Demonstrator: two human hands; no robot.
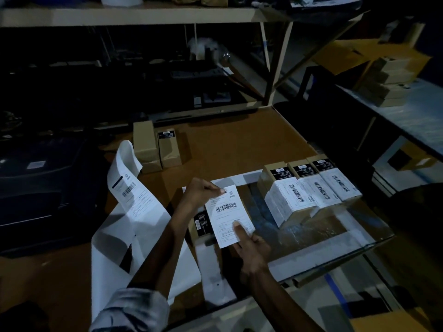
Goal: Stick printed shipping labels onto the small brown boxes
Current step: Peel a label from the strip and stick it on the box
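White label (229,215) hangs over the small brown box (200,232) on the bench (235,144), which lies just left of the three labelled boxes (311,188). The left hand (201,191) pinches the label's top corner in a closed grip; the right hand (251,245) pinches its lower edge, thumb on the print. To do this well, square the label to the box edges, touch one edge down first, then smooth toward the far end so no bubbles or creases form.
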